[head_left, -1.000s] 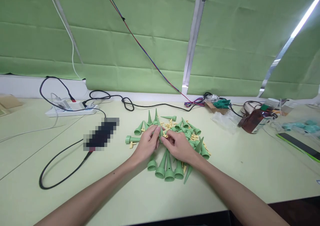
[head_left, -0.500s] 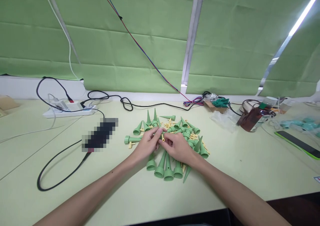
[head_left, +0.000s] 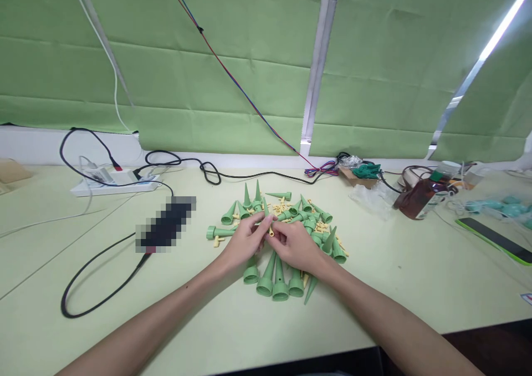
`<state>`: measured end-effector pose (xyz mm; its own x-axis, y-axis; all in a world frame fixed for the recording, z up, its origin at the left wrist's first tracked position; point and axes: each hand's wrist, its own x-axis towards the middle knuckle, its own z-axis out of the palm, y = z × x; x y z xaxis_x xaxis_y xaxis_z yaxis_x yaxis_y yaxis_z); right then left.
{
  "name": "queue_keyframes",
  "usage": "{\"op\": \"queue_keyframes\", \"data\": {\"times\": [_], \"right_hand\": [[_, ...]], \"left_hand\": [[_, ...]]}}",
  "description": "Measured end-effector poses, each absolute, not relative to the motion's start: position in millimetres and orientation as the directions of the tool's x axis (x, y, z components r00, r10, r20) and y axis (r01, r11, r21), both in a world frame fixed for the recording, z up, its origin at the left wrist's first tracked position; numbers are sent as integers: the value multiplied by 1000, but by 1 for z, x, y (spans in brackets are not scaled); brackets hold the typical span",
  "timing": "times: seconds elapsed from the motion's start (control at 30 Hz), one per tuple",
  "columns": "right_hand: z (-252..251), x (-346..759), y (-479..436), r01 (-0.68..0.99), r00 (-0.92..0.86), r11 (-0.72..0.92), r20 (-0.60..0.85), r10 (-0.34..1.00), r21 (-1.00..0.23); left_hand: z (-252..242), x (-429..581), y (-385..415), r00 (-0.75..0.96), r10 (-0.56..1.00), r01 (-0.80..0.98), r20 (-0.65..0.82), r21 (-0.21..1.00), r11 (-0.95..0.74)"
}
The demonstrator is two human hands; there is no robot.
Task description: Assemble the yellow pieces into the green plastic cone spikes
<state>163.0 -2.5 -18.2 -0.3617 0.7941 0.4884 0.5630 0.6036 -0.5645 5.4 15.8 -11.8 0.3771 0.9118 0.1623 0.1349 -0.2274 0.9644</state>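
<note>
My left hand [head_left: 246, 238] and my right hand [head_left: 297, 244] meet over a pile of parts, fingers closed. Between them is a green plant watering spike [head_left: 266, 206], its point rising away from me. A small yellow valve [head_left: 271, 233] sticks out toward me between the thumbs; how far it sits in the spike is hidden by my fingers. More green spikes [head_left: 280, 291] lie just in front of my wrists, wide ends toward me. Others stand upright behind my left hand or lie heaped by my right, with loose yellow valves [head_left: 216, 242] among them.
A cabled dark device, blurred out [head_left: 166, 226], lies left, near a white power strip [head_left: 116, 186]. A black cable [head_left: 249, 175] runs along the back. On the right are a brown bottle [head_left: 424, 198], a plastic bag [head_left: 374, 201] and a green-edged phone [head_left: 496, 240].
Both hands stay almost in place. The left fingers have shifted slightly, so more of the held spike's point shows. The yellow valve has moved very little.
</note>
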Motion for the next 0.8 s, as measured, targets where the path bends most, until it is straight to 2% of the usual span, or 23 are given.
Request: {"op": "queue_keyframes", "data": {"times": [0.2, 0.43, 0.63, 0.8], "right_hand": [[-18, 163, -4, 550, -371, 615, 494, 786, -566], [-20, 162, -2, 554, -365, 619, 506, 781, -556], [-17, 161, -5, 522, -333, 586, 484, 809, -620], [-12, 161, -5, 454, -279, 537, 458, 844, -711]], "left_hand": [[-12, 5, 16, 375, 908, 183, 185, 946, -269], [-16, 5, 17, 366, 906, 160, 213, 945, -287], [-14, 7, 17, 367, 919, 51, 148, 983, -178], [-10, 10, 17, 278, 960, -104, 39, 995, -10]]}}
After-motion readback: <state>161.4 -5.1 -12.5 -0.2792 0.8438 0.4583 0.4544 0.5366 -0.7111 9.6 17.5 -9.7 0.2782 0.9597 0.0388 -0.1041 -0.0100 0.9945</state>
